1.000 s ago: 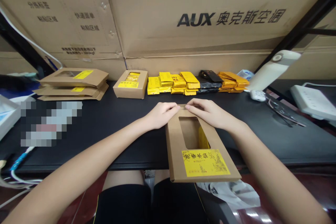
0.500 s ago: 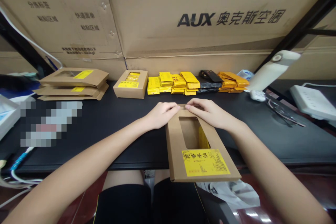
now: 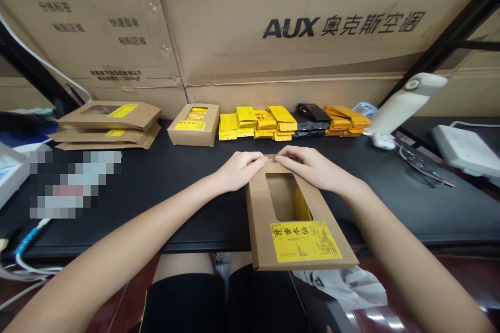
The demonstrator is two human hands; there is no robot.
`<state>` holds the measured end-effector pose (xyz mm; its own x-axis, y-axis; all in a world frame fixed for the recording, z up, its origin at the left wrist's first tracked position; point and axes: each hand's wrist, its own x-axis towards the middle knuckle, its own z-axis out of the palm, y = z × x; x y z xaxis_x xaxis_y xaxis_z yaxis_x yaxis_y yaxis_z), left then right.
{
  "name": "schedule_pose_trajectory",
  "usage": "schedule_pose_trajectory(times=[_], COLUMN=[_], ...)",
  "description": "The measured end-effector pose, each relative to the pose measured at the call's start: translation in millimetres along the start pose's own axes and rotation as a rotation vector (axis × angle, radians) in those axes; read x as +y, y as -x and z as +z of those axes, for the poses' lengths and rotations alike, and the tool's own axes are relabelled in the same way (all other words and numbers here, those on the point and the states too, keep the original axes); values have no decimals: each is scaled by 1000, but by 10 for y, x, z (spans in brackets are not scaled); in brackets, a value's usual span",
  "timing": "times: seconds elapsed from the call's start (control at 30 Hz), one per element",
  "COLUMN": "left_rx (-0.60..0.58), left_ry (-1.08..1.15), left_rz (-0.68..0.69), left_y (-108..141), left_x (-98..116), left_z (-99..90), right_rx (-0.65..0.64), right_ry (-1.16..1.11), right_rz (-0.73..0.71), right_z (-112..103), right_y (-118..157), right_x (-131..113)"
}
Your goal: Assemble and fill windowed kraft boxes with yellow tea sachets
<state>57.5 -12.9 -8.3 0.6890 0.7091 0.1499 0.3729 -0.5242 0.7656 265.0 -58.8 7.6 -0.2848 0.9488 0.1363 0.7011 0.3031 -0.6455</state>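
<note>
A flat brown cardboard box [image 3: 260,218] with a cut-out window and a yellow label [image 3: 307,242] lies in front of me, its near end jutting past the table edge. At its far end my left hand [image 3: 244,169] grips the left corner, thumb and fingers closed on the cardboard. My right hand [image 3: 302,164] does the same on the right side, its fingertips close to those of the left. A bit of yellow shows through the window; the rest of the inside is dark. The fingers' undersides are hidden.
Along the back stand stacked flat boxes [image 3: 105,119], a filled window box [image 3: 193,135], yellow packets [image 3: 258,122], black packets [image 3: 310,119] and orange packets [image 3: 347,119]. At right are a white bottle [image 3: 406,101], glasses [image 3: 424,169] and a power strip [image 3: 464,148]. Large cartons [image 3: 297,57] rise behind the table.
</note>
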Motion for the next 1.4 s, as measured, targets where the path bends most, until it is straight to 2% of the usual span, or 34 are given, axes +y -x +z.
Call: schedule_pose_trajectory(times=[1.4], left_rx=[-1], left_ry=[-10], left_rz=[-1], left_y=[8], left_x=[1], left_z=[-7], right_rx=[8], right_ry=[26], right_rz=[-2], right_z=[-10], right_y=[4], right_x=[-15])
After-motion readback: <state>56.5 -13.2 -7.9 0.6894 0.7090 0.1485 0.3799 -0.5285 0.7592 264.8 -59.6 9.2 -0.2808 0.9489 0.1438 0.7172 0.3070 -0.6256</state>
